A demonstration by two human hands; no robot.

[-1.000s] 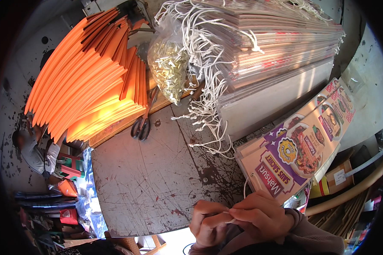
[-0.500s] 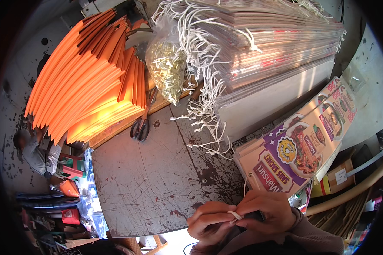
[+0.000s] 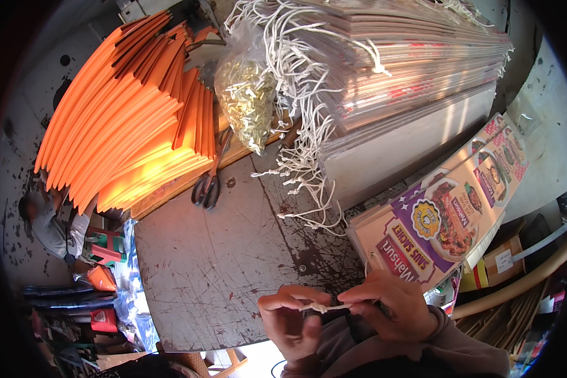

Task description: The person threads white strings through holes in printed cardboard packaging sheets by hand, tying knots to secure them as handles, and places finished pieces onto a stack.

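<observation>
A white cord [image 3: 321,307] with a knot in it stretches between my two hands at the lower middle. My left hand [image 3: 291,322] pinches one end between thumb and forefinger. On the other side of the knot, my right hand [image 3: 394,307] grips the cord with closed fingers. Just beyond the right hand lies a stack of printed cardboard signs [image 3: 431,220], with pictures of food on a peach ground. A short piece of cord runs from the near corner of the signs toward my right hand.
A large pile of signs in clear covers [image 3: 416,69], with knotted white cords hanging off, fills the back. Left of it stand a plastic bag of small gold pieces [image 3: 246,104], scissors [image 3: 206,189] and folded orange sheets [image 3: 126,120]. All rest around a scratched grey table [image 3: 233,271].
My hands have drawn apart, the left one moving left. The cord loop between my fingers has become a small tight knot, now visible on the stretched cord.
</observation>
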